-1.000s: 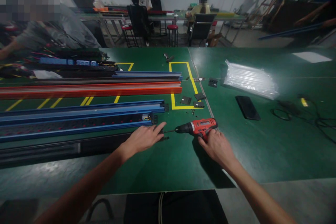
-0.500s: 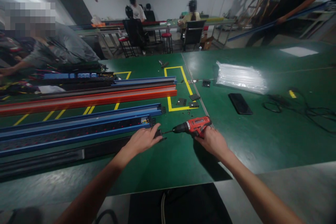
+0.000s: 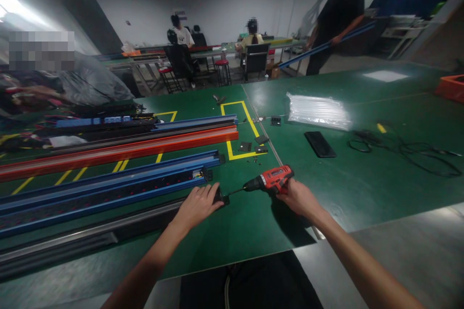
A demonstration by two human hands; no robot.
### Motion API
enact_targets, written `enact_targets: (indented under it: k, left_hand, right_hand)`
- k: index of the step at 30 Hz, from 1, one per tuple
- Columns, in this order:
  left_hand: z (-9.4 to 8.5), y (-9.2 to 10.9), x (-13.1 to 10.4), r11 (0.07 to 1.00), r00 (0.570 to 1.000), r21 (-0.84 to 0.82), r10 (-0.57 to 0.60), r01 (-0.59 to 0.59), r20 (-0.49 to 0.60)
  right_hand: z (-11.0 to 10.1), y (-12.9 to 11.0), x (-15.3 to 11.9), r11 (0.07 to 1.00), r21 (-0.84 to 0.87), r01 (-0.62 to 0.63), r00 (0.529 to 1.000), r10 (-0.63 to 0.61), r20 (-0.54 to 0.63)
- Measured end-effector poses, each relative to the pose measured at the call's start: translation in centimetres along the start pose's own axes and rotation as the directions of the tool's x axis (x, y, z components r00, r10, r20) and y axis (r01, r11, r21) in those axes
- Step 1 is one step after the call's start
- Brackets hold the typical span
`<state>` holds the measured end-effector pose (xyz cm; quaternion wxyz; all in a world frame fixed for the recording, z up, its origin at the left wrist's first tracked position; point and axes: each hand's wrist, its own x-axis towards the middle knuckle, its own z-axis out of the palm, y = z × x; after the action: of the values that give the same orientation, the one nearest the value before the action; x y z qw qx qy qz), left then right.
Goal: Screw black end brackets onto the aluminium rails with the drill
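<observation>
In the head view my right hand point(image 3: 299, 197) is wrapped round the handle of a red cordless drill point(image 3: 276, 178). The drill's long thin bit point(image 3: 236, 191) points left, its tip at or close to the end of a black rail point(image 3: 145, 219); actual contact is too small to tell. My left hand point(image 3: 200, 206) grips that end from above, fingers over a small black end cap point(image 3: 225, 199). Behind the hand lie blue rails point(image 3: 145, 169) with black end pieces. Small black end caps point(image 3: 245, 147) and tiny screws point(image 3: 255, 160) lie beyond the drill.
An orange rail point(image 3: 126, 148) runs across the left side. To the right are a black phone point(image 3: 320, 144), a plastic-wrapped bundle point(image 3: 318, 111) and a tangled cable point(image 3: 406, 147). A co-worker point(image 3: 337, 19) carries a blue rail point(image 3: 348, 37) behind the table; another person sits or stands at left.
My left fingers have shifted from a raised thumb to lying over the rail's end. The drill stays in my right hand. The co-worker with the blue rail now shows further left as the view shifts.
</observation>
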<state>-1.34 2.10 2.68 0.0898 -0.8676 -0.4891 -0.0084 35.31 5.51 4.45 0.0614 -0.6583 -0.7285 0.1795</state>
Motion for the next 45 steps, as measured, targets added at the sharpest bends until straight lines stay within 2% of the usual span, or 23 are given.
enact_targets:
  k: [11, 16, 21, 24, 26, 28, 30, 33, 36, 39, 43, 45]
  left_hand:
    - [2.1, 1.7, -1.6, 0.995, 0.987, 0.071, -0.055, 0.066, -0.151]
    - [3.0, 1.8, -1.9, 0.993, 0.984, 0.099, -0.051, 0.069, -0.17]
    - [4.1, 1.8, -1.7, 0.992, 0.966, 0.071, -0.082, 0.103, -0.247]
    - [3.5, 2.2, -1.5, 0.989, 0.945, 0.015, -0.136, 0.147, -0.298]
    - [2.3, 2.6, -0.9, 0.984, 0.93, -0.03, -0.174, 0.173, -0.325]
    - [0.6, 3.0, 0.4, 0.981, 0.924, -0.054, -0.194, 0.187, -0.331]
    - [-1.1, 3.2, 2.9, 0.979, 0.934, -0.058, -0.206, 0.197, -0.293]
    - [-2.4, 3.2, 8.1, 0.984, 0.977, -0.1, -0.163, 0.15, -0.136]
    - [-1.8, 3.0, 13.4, 0.985, 0.988, -0.13, -0.128, 0.116, -0.09]
    - [-0.3, 3.1, 16.7, 0.984, 0.995, -0.159, -0.087, 0.078, -0.053]
    - [1.2, 3.8, 18.1, 0.977, 0.998, -0.205, -0.061, 0.056, -0.022]
    - [1.5, 4.1, 18.2, 0.971, 0.997, -0.228, -0.075, 0.069, -0.017]
  right_hand:
    - [-0.2, 1.8, -1.4, 0.995, 0.027, -0.099, 0.993, 0.1, -0.064]
    - [-0.5, 3.0, -2.0, 0.988, 0.021, -0.153, 0.987, 0.154, -0.042]
    - [-0.9, 4.1, -2.8, 0.978, 0.031, -0.208, 0.977, 0.21, -0.036]
    - [-0.9, 4.3, -3.5, 0.974, 0.048, -0.222, 0.974, 0.224, -0.04]
    - [-1.0, 4.3, -4.1, 0.972, 0.074, -0.222, 0.974, 0.225, -0.031]
    - [-1.1, 4.2, -4.7, 0.969, 0.104, -0.224, 0.974, 0.227, -0.016]
    - [-1.3, 4.1, -5.3, 0.962, 0.134, -0.237, 0.971, 0.238, 0.011]
    - [-1.7, 4.2, -6.3, 0.939, 0.192, -0.285, 0.958, 0.274, 0.083]
    - [-1.8, 4.6, -7.6, 0.905, 0.28, -0.32, 0.945, 0.283, 0.165]
    - [-1.5, 5.1, -9.3, 0.858, 0.38, -0.346, 0.934, 0.278, 0.222]
    - [-0.9, 5.7, -11.8, 0.719, 0.535, -0.443, 0.894, 0.308, 0.326]
    - [-0.6, 5.8, -12.9, 0.616, 0.617, -0.49, 0.871, 0.322, 0.371]
